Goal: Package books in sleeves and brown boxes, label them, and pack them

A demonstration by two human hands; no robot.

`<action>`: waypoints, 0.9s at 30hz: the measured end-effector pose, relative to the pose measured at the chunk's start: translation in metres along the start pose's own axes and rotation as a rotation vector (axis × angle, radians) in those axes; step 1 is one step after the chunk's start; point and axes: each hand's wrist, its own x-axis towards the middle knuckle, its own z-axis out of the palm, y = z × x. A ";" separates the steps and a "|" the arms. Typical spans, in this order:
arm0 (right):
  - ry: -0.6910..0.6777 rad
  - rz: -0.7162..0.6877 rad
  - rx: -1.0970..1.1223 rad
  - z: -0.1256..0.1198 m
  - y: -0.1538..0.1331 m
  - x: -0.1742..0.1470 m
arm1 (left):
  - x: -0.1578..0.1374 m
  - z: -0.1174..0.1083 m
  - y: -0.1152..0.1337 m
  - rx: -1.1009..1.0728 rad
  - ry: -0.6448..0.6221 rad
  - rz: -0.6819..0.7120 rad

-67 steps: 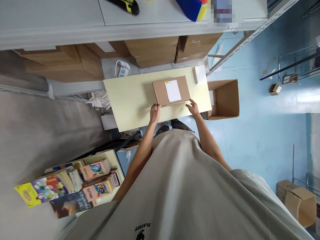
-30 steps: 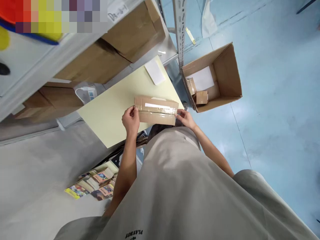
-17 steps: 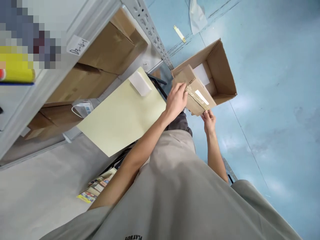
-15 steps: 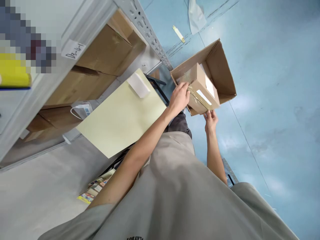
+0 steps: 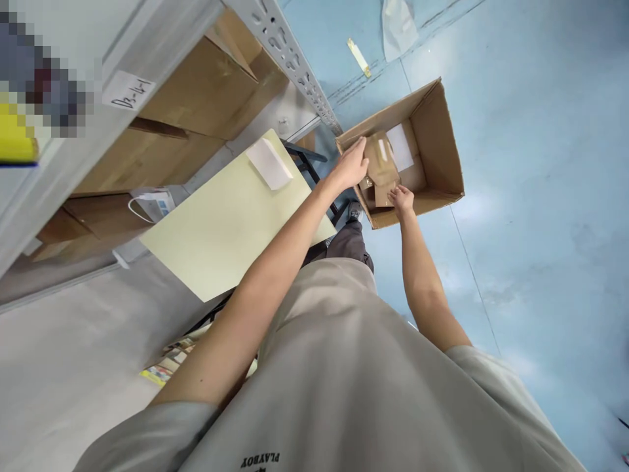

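Observation:
A small cardboard box (image 5: pixel 381 159) with a white label is low inside a larger open cardboard carton (image 5: pixel 436 147), blurred by motion. At its left side, my left hand (image 5: pixel 352 165) grips it with the fingers bent over the edge. My right hand (image 5: pixel 402 198) is closed in a pinch at its near right corner, by a brown cardboard piece (image 5: pixel 385 195). Behind the small box, a white sheet (image 5: pixel 400 146) lies in the carton. Part of the small box is hidden by my left fingers.
To the left stands a cream-topped table (image 5: pixel 230 223) bearing a white folded paper (image 5: pixel 269 164). Beyond it, a metal rack (image 5: pixel 289 59) holds several cardboard boxes (image 5: pixel 196 92). A white plastic bag (image 5: pixel 398 29) and a yellowish strip (image 5: pixel 358 58) lie on the blue floor (image 5: pixel 531 196).
The small box has gone down deeper into the carton, away from me. Both hands moved with it, my right hand from below the carton's near rim to inside it.

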 end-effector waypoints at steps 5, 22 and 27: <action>-0.097 0.047 -0.060 -0.011 0.022 -0.028 | -0.118 -0.007 -0.036 -0.001 0.113 -0.175; -0.196 -0.010 -0.349 0.008 0.052 -0.125 | -0.320 -0.007 -0.041 -0.441 0.368 -0.226; -0.166 -0.057 -0.356 0.009 0.078 -0.161 | -0.363 -0.017 -0.057 -0.465 0.380 -0.184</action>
